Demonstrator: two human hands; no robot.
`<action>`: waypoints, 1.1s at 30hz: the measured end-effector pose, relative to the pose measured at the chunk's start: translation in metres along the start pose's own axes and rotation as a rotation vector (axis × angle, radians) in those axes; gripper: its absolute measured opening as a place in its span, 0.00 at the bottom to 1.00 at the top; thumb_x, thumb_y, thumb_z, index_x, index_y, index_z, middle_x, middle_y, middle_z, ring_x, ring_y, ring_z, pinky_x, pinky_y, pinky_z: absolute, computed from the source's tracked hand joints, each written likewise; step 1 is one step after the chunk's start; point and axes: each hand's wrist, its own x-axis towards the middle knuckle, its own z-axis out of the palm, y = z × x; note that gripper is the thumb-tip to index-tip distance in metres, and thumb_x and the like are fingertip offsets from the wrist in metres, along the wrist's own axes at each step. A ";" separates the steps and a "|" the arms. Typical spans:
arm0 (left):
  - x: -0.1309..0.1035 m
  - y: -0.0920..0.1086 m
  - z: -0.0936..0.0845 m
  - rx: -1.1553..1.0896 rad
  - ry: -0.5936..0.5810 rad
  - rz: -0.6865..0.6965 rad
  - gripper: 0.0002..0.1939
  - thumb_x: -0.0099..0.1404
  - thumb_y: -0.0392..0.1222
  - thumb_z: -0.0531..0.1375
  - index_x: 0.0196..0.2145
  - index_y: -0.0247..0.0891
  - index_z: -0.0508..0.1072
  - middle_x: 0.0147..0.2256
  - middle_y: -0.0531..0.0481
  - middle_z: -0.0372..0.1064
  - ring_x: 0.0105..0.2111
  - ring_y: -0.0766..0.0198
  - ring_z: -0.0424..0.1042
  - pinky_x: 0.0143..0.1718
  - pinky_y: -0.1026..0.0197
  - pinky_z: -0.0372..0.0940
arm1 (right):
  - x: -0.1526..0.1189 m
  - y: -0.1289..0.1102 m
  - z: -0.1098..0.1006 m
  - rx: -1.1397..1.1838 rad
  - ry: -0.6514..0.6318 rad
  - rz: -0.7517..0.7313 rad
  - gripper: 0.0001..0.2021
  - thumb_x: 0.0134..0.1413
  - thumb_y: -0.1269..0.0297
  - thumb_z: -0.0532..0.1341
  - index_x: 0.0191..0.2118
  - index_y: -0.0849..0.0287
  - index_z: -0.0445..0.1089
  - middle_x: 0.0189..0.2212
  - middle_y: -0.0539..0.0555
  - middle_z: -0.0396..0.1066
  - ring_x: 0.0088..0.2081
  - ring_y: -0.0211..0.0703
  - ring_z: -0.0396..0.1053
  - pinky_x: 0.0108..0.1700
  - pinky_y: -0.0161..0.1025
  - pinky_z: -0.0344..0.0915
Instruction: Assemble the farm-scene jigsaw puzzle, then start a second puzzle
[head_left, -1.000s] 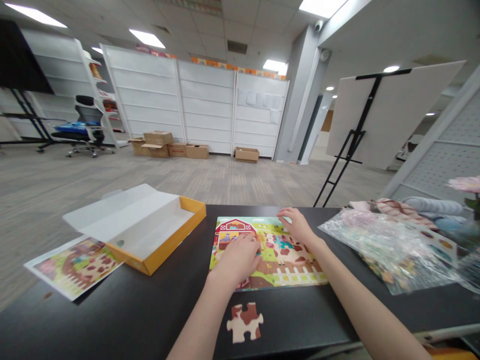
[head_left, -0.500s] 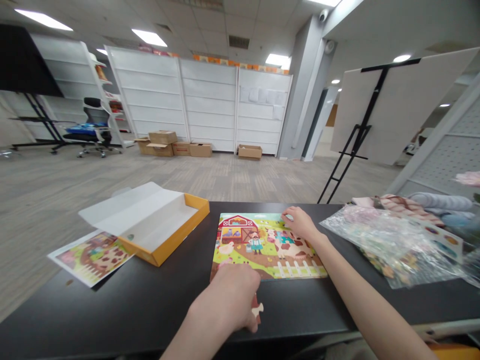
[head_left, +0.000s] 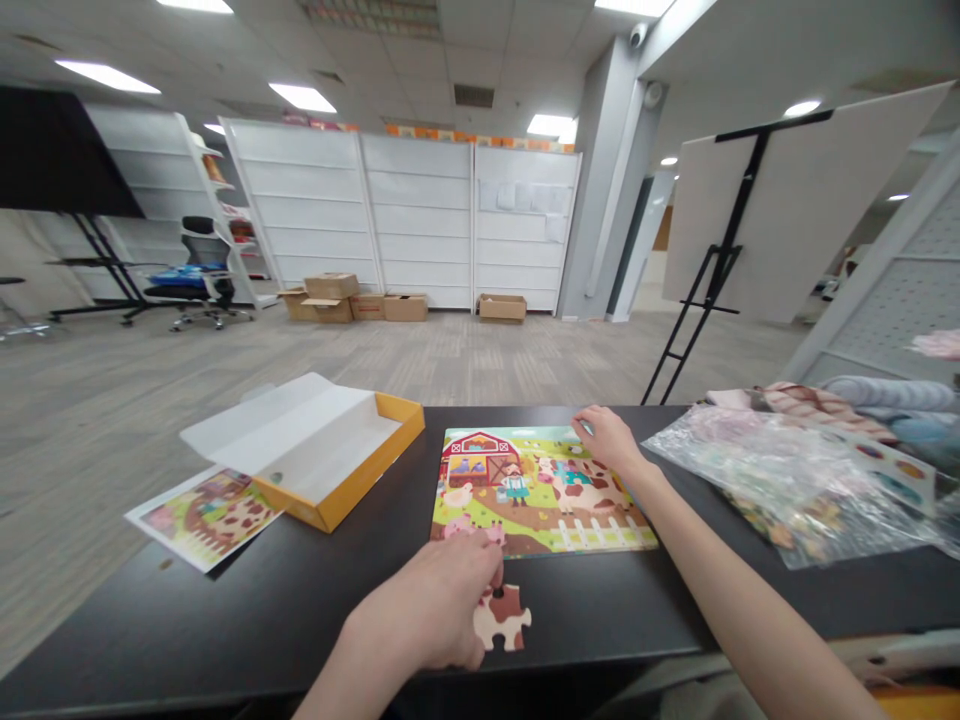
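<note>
A farm-scene jigsaw puzzle (head_left: 525, 510) lies on the black table, showing a red barn, a farmer, a spotted cow and a white fence. My left hand (head_left: 431, 600) is at its lower left edge, thumb and fingers bent around a brown-and-cream puzzle piece (head_left: 504, 620) in front of the puzzle; part of the grip is hidden. My right hand (head_left: 606, 438) rests over the puzzle's upper right corner, thumb and fingers slightly apart, with a bit of blue visible between them.
An orange box (head_left: 337, 480) with its white lid raised stands left, beside a printed farm picture (head_left: 206, 515). Clear plastic bags (head_left: 795, 480) and rolled cloths (head_left: 885, 395) lie right. Beyond the table are cardboard boxes (head_left: 330, 298), a wheeled chair (head_left: 199, 275) and an easel stand (head_left: 705, 300).
My left hand has shifted left, uncovering more of the puzzle piece and the pink pig on the puzzle. My right hand has slid slightly right along the top edge. The view has tilted up a little.
</note>
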 end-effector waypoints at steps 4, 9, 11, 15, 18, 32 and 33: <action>0.014 -0.007 -0.004 -0.178 -0.040 0.077 0.23 0.48 0.41 0.64 0.45 0.44 0.72 0.39 0.52 0.74 0.36 0.58 0.73 0.36 0.61 0.67 | 0.003 0.002 -0.002 0.267 0.029 0.150 0.11 0.58 0.59 0.59 0.33 0.58 0.76 0.31 0.55 0.78 0.34 0.46 0.73 0.41 0.40 0.66; 0.052 -0.013 -0.006 -0.204 0.324 0.176 0.24 0.58 0.40 0.60 0.53 0.40 0.69 0.49 0.46 0.73 0.47 0.56 0.72 0.51 0.58 0.66 | 0.001 -0.010 -0.018 0.759 -0.354 0.273 0.21 0.53 0.44 0.63 0.34 0.61 0.75 0.29 0.55 0.77 0.27 0.40 0.70 0.28 0.34 0.63; 0.067 -0.012 -0.005 -0.156 0.442 0.176 0.25 0.60 0.37 0.58 0.56 0.40 0.67 0.54 0.44 0.70 0.53 0.55 0.70 0.56 0.56 0.63 | -0.003 -0.022 -0.027 0.923 -0.601 0.244 0.24 0.52 0.41 0.64 0.39 0.61 0.75 0.34 0.57 0.77 0.27 0.36 0.69 0.24 0.31 0.60; 0.088 -0.004 -0.004 -0.084 0.506 0.145 0.25 0.63 0.35 0.56 0.58 0.40 0.65 0.54 0.43 0.69 0.55 0.55 0.68 0.56 0.55 0.63 | -0.010 -0.045 -0.040 1.061 -0.887 0.153 0.25 0.48 0.46 0.70 0.46 0.59 0.72 0.38 0.55 0.78 0.27 0.34 0.70 0.26 0.30 0.63; 0.095 0.000 -0.001 -0.055 0.513 0.138 0.27 0.63 0.34 0.55 0.60 0.38 0.62 0.56 0.42 0.67 0.57 0.54 0.66 0.58 0.54 0.62 | -0.009 -0.046 -0.038 1.071 -0.865 0.113 0.24 0.45 0.50 0.72 0.43 0.60 0.71 0.36 0.54 0.78 0.28 0.35 0.71 0.29 0.31 0.64; 0.101 -0.012 0.009 0.138 0.345 0.090 0.09 0.66 0.39 0.55 0.43 0.37 0.72 0.49 0.41 0.71 0.51 0.50 0.69 0.52 0.51 0.65 | -0.006 0.018 -0.025 0.718 -0.760 0.170 0.22 0.42 0.51 0.71 0.39 0.62 0.73 0.33 0.58 0.80 0.31 0.44 0.75 0.33 0.37 0.66; 0.102 -0.012 0.009 0.135 0.347 0.091 0.09 0.66 0.39 0.55 0.42 0.37 0.72 0.49 0.41 0.71 0.51 0.50 0.69 0.52 0.51 0.65 | -0.006 0.017 -0.025 0.694 -0.766 0.163 0.21 0.43 0.52 0.70 0.39 0.62 0.74 0.33 0.57 0.80 0.31 0.45 0.75 0.33 0.37 0.66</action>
